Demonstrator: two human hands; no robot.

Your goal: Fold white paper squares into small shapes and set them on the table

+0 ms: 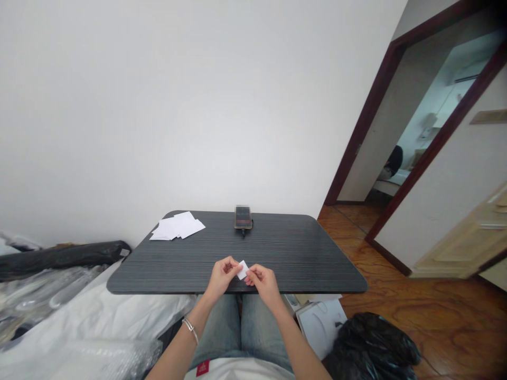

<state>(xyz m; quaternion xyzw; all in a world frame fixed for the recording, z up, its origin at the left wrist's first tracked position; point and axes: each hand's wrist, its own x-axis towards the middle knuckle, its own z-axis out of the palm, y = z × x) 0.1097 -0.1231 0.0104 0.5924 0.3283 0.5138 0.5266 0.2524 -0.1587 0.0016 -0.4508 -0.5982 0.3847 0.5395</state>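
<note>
A small white piece of paper [243, 270], seemingly folded, is held between my two hands just above the front edge of the dark table [293, 253]. My left hand [222, 273] pinches its left side between thumb and fingers. On the other side, the fingers of my right hand [263, 281] are closed on its lower right edge. Several white paper sheets [178, 226] lie overlapping at the table's back left. How the paper is folded is too small to make out.
A phone-like device [243, 217] with a cable stands at the back middle of the table, near the white wall [237, 105]. Plastic-wrapped items [59, 295] lie at left. A black plastic bag [372, 345] and a white paper bag [321, 322] sit on the floor at right.
</note>
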